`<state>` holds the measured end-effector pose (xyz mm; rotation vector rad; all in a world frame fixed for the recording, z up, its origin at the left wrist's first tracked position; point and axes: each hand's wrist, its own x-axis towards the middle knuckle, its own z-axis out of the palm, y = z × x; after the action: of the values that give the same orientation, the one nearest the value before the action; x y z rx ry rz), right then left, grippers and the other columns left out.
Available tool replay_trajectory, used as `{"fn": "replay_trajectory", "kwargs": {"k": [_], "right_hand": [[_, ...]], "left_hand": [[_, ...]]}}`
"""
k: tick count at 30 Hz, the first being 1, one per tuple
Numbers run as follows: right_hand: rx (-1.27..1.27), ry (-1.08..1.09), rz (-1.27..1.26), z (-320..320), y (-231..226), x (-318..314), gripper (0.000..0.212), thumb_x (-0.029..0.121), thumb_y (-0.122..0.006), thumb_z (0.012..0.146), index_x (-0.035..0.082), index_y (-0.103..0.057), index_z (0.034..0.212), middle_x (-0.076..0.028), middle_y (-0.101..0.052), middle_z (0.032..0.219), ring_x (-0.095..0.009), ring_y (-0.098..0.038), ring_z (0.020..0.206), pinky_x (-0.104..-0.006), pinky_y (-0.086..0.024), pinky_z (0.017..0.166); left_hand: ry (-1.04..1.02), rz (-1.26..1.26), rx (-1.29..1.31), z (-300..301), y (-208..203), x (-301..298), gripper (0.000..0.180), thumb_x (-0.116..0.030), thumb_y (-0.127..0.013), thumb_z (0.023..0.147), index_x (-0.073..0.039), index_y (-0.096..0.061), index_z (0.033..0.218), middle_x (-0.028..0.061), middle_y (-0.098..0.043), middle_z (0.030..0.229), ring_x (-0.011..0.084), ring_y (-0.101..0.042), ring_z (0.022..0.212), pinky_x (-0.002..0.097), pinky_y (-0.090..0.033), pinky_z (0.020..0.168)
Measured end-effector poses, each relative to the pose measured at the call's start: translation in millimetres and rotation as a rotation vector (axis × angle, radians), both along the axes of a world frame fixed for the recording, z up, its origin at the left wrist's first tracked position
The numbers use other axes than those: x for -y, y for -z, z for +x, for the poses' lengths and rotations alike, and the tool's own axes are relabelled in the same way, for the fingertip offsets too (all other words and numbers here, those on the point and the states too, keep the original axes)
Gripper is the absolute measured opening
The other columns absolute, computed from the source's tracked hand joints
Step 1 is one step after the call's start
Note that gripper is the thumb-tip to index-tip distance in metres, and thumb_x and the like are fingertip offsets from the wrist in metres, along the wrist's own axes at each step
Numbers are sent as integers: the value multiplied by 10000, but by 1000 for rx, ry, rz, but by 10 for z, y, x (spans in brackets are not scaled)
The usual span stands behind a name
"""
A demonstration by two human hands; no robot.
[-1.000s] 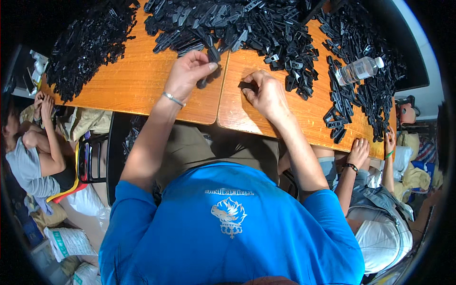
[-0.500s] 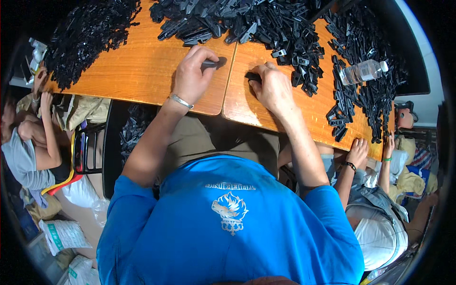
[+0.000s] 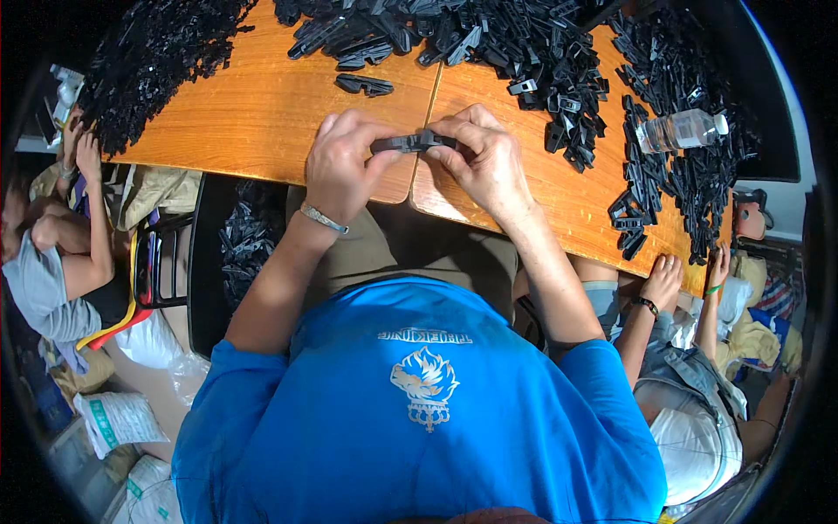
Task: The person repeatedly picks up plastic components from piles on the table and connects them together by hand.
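My left hand [image 3: 340, 162] pinches one end of a long black plastic part [image 3: 400, 143] between thumb and fingers. My right hand [image 3: 487, 157] grips a smaller black plastic piece [image 3: 428, 141], pressed against the long part's right end. Fingers cover much of both, so I cannot tell whether they are joined. Both hands are just above the near edge of the wooden table [image 3: 262, 113]. Beyond the left hand lies a single black part [image 3: 364, 85], apart from the large pile of similar black parts [image 3: 489, 48] at the far side.
Small black pieces are heaped at the far left [image 3: 166, 70]; more parts [image 3: 672, 188] cover the right side. A clear plastic bottle [image 3: 681, 131] lies on them. Co-workers' hands rest at the left [image 3: 87, 157] and right [image 3: 663, 279] table edges. A black bin of parts [image 3: 249, 231] stands below.
My hands have come together, left hand nearer me, right hand slightly leftward, bringing the two black pieces into contact. The single part beyond my left hand now shows plainly.
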<state>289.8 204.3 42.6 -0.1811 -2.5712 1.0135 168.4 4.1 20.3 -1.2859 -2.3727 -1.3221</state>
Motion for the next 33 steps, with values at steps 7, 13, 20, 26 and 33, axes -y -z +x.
{"fn": "replay_trajectory", "kwargs": {"k": [7, 13, 20, 26, 33], "right_hand": [[-23, -81, 102, -128, 57, -123, 298, 94, -885, 801, 73, -820, 1090, -98, -710, 949, -334, -728, 859, -426, -578, 718], [-66, -301, 253, -414, -30, -86, 256, 40, -855, 823, 44, -806, 1074, -104, -721, 953, -336, -733, 832, -404, -589, 714], [-135, -311, 182, -191, 61, -3, 169, 180, -856, 865, 78, -808, 991, -102, -730, 985, -343, -747, 848, -443, -616, 734], [23, 380, 424, -7, -144, -833, 214, 158, -824, 893, 67, -810, 1087, -159, -726, 1067, -371, -765, 894, -477, -627, 788], [131, 325, 543, -50, -55, -939, 326, 124, -817, 896, 66, -772, 1214, -167, -703, 1146, -411, -753, 939, -510, -616, 827]], "left_hand": [[-4, -39, -3, -32, 29, 7, 202, -103, -879, 764, -84, -803, 951, 65, -691, 941, 306, -646, 955, 429, -527, 851], [1, 31, -36, -58, 78, -81, 178, -97, -871, 769, -75, -783, 922, 79, -681, 929, 326, -652, 938, 443, -528, 839], [174, -304, 196, -329, -255, 733, 231, -17, -825, 848, 10, -756, 1067, 111, -677, 964, 286, -677, 960, 379, -526, 863], [-21, -239, 434, -749, -479, 1478, 303, 47, -720, 928, 12, -748, 1227, 95, -723, 1037, 233, -720, 994, 350, -556, 908], [-68, -241, -184, -599, -273, 96, 341, -28, -737, 935, -70, -755, 1273, 138, -693, 1105, 306, -674, 1077, 401, -536, 975]]}}
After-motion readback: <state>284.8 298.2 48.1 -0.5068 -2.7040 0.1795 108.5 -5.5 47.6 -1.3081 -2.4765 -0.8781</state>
